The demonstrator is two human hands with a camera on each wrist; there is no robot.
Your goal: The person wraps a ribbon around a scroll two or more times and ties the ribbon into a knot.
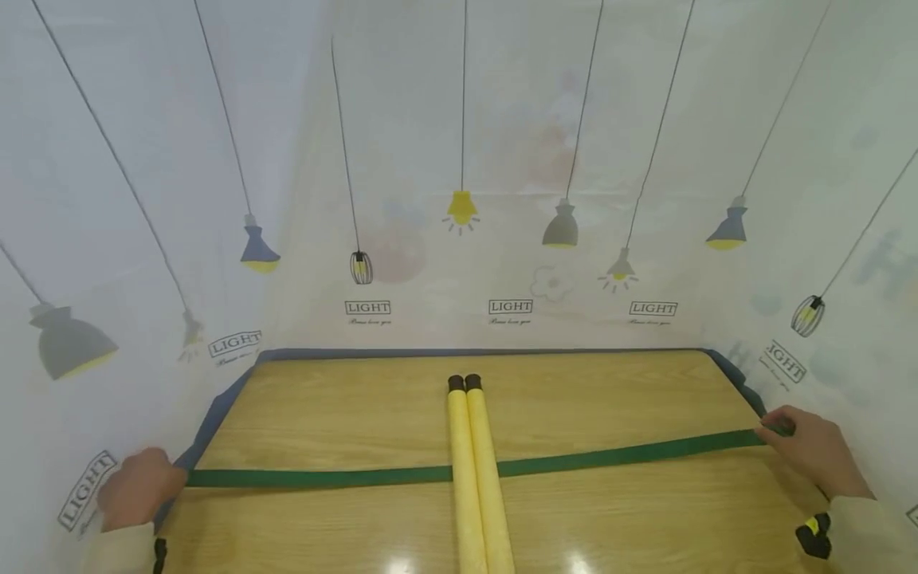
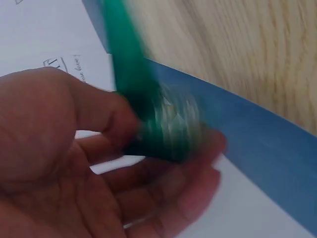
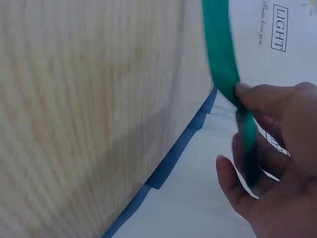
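A long green ribbon [image 1: 315,477] spans the wooden table from one hand to the other. Its middle is hidden where it passes beneath two yellow tubes [image 1: 476,470] with dark ends, which lie side by side. My left hand [image 1: 139,488] pinches the left end by the table's edge; in the left wrist view, a blurred, clear shiny piece [image 2: 178,119] shows by the fingers on the ribbon. On the other side, my right hand [image 1: 817,446] holds the right end between thumb and fingers, with a short tail of ribbon [image 3: 251,148] hanging past the thumb into the curled fingers.
The wooden table [image 1: 344,414] has a blue border [image 1: 502,351] along its far and side edges. White sheeting [image 1: 430,119] printed with hanging lamps surrounds it on three sides. A black and yellow object [image 1: 814,534] is at the right sleeve's cuff.
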